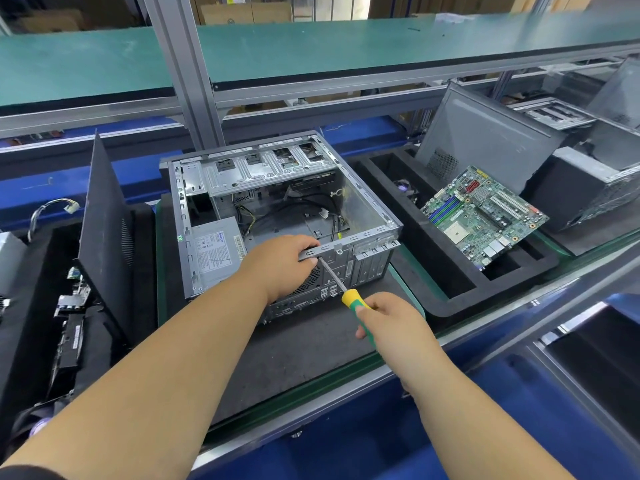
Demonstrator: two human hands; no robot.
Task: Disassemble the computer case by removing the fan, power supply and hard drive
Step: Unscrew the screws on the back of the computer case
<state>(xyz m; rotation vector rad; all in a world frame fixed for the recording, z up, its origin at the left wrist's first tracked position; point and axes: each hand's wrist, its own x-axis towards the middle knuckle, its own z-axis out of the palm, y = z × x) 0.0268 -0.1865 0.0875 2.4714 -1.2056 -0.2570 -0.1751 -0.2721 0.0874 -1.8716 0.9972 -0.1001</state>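
A single head-worn camera looks forward and steeply down along both forearms onto the workbench (311, 344). It sits close above the bench (wide-angle, so straight edges bow), and takes in the green upper shelf (346, 46) beyond.

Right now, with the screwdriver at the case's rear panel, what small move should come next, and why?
Probably turn the screwdriver: the right hand grips its handle, its tip sits at the rear panel beside the left hand bracing the case, and the power supply is still inside.
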